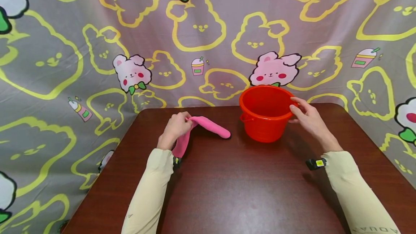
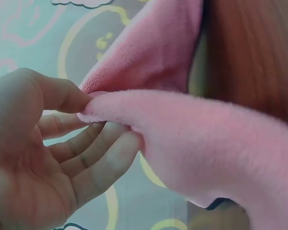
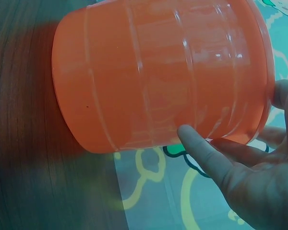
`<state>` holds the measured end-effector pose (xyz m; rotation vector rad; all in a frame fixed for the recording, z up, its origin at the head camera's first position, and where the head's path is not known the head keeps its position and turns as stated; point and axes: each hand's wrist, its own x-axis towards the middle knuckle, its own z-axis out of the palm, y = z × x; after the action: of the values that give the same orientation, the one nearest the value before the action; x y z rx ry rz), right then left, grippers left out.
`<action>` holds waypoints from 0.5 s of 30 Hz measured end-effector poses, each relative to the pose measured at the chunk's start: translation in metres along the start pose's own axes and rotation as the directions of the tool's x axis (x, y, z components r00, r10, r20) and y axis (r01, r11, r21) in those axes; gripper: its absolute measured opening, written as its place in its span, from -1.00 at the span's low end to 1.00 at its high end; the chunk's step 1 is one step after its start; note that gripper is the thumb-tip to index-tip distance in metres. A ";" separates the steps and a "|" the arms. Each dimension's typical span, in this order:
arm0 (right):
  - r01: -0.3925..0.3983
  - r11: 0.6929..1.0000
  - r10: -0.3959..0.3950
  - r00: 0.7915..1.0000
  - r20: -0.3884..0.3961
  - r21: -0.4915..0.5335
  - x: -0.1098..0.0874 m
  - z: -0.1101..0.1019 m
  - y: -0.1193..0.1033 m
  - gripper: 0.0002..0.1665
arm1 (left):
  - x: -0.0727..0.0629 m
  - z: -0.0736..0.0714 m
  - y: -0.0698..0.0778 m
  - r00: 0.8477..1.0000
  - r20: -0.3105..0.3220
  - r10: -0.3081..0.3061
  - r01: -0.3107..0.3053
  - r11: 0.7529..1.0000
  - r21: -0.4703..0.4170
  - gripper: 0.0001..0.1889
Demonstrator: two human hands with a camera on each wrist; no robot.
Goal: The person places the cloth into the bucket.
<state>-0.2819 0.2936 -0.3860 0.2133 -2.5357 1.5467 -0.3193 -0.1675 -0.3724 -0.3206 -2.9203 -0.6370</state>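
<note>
My left hand (image 1: 177, 127) pinches a soft pink cloth (image 1: 210, 126) at a raised fold, thumb against fingertips. One part of the cloth droops toward the wrist and another stretches right over the table; a dark edge shows beneath it. In the left wrist view the plush pink cloth (image 2: 197, 129) hangs from the thumb and fingers. My right hand (image 1: 308, 116) grips the right side of the rim of a red plastic bucket (image 1: 264, 127). In the right wrist view, fingers lie along the outer wall of the bucket (image 3: 134, 76), with one digit at the rim.
Both things are on a dark brown wooden table (image 1: 227, 190). A grey curtain (image 1: 214, 21) with yellow outlines and cartoon rabbits hangs behind the table and along its sides. The bucket stands near the back edge, to the right of the cloth.
</note>
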 end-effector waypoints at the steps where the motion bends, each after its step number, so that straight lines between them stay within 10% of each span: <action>1: 0.000 1.000 0.000 1.000 -0.002 -0.001 0.000 0.000 0.000 -0.29 | -0.001 -0.002 0.002 1.000 -0.006 0.000 0.000 1.000 -0.009 -0.75; 15: 0.008 1.000 -0.008 1.000 -0.006 -0.012 -0.001 0.000 0.001 -0.29 | -0.013 -0.019 0.037 1.000 0.006 -0.011 0.013 0.938 -0.345 -0.77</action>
<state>-0.2814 0.2943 -0.3868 0.2167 -2.5354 1.5273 -0.2960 -0.1450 -0.3428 -0.3396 -2.8039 -1.1556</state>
